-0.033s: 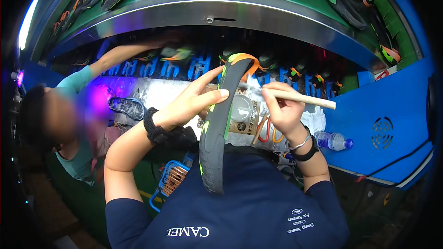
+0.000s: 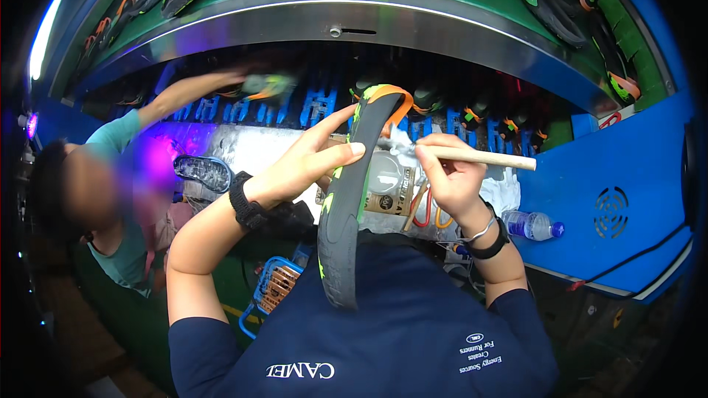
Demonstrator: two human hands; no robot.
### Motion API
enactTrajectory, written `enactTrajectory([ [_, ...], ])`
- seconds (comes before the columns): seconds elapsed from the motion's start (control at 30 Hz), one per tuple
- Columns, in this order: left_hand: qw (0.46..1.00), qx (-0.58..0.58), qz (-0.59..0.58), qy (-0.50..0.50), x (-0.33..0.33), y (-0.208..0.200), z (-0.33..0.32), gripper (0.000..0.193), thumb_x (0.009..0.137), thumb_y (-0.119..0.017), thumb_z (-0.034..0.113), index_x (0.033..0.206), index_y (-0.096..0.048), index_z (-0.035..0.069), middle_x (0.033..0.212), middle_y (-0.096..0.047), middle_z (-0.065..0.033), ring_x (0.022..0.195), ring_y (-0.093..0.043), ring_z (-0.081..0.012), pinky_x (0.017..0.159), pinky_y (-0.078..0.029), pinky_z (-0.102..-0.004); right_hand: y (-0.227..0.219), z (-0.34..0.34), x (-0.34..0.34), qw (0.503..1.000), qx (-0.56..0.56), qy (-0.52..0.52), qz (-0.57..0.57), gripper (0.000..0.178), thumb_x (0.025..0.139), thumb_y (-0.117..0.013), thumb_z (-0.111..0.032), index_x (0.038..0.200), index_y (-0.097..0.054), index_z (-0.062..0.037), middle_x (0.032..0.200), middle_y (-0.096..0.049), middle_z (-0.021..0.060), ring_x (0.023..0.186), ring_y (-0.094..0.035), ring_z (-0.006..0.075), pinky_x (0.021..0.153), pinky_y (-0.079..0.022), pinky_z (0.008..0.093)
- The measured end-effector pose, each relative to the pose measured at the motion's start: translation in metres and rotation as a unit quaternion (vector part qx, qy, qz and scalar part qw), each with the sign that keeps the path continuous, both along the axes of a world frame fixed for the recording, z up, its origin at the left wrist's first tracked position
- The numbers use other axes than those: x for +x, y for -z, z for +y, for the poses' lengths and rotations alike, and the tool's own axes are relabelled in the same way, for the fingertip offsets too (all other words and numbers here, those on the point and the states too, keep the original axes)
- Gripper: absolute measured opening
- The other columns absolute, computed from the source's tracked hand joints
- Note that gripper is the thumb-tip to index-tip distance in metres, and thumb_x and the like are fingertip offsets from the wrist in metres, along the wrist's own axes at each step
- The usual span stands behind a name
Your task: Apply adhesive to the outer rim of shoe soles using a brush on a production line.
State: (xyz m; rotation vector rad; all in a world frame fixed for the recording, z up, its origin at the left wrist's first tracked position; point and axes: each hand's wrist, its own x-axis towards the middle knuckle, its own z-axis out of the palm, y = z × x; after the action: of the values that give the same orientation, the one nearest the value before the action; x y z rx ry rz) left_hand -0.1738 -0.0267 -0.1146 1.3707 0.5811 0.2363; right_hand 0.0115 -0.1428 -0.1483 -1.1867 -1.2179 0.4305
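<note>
A dark grey shoe sole [image 2: 348,206] with bright green patches and an orange end stands edge-on in front of my chest. My left hand [image 2: 310,158] grips it near its upper end, thumb on the near face and fingers partly hidden behind. My right hand [image 2: 453,173] is closed around the pale wooden handle of a brush [image 2: 487,158]. The brush's whitish tip is beside the orange end of the sole; whether they touch I cannot tell. Below the tip, partly behind the sole, sits a round translucent container [image 2: 386,173].
A conveyor [image 2: 442,7] carrying several soles arches across the far side. Beneath it runs a row of blue holders [image 2: 318,107]. A co-worker [image 2: 110,140] reaches in from the left. Near a blue panel [image 2: 605,177] lies a water bottle [image 2: 532,225]; a blue-rimmed sole [image 2: 203,172] lies left.
The co-worker's hand has moved left with a blurred green-and-orange shoe piece. My right hand and the brush have shifted slightly left; my left hand and the sole look still.
</note>
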Motion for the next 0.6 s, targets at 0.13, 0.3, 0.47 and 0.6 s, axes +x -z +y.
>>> enactTrajectory([
  [0.13,1.000,0.005,0.009,0.000,0.000,0.001,0.002,0.074,0.079,-0.056,0.032,0.135,-0.016,0.005,0.104,-0.054,-0.0194,0.085,-0.055,-0.0173,0.057,-0.043,-0.0245,0.003,0.000,0.005,0.997,-0.011,-0.019,0.077,0.005,0.076,-0.059,0.001,0.081,-0.059,0.0010,0.066,-0.055,0.0013,0.051,-0.046,0.0036,0.044,-0.034,0.0172],
  [0.3,1.000,0.013,0.001,0.000,0.005,0.000,0.000,0.074,0.079,-0.055,0.033,0.135,-0.015,0.005,0.102,-0.055,-0.0199,0.081,-0.057,-0.0182,0.049,-0.044,-0.0245,0.007,0.006,0.011,0.996,0.017,0.033,0.076,0.004,0.077,-0.059,0.001,0.081,-0.059,0.0010,0.067,-0.055,0.0008,0.051,-0.045,0.0030,0.044,-0.034,0.0172],
  [0.47,1.000,0.013,0.009,0.005,0.004,0.004,0.002,0.074,0.079,-0.055,0.032,0.135,-0.014,0.005,0.101,-0.055,-0.0204,0.081,-0.058,-0.0199,0.048,-0.045,-0.0260,0.009,0.004,0.008,0.998,-0.003,-0.004,0.060,0.003,0.077,-0.059,0.001,0.080,-0.059,0.0005,0.066,-0.055,-0.0002,0.052,-0.046,0.0026,0.045,-0.034,0.0169],
  [0.6,1.000,0.007,0.004,0.001,0.009,0.000,0.000,0.074,0.079,-0.055,0.031,0.135,-0.015,0.004,0.099,-0.057,-0.0200,0.083,-0.058,-0.0205,0.049,-0.046,-0.0266,0.008,0.007,0.014,0.996,-0.007,0.015,0.091,0.005,0.077,-0.059,0.001,0.082,-0.058,0.0010,0.065,-0.054,-0.0002,0.053,-0.046,0.0025,0.046,-0.035,0.0160],
])
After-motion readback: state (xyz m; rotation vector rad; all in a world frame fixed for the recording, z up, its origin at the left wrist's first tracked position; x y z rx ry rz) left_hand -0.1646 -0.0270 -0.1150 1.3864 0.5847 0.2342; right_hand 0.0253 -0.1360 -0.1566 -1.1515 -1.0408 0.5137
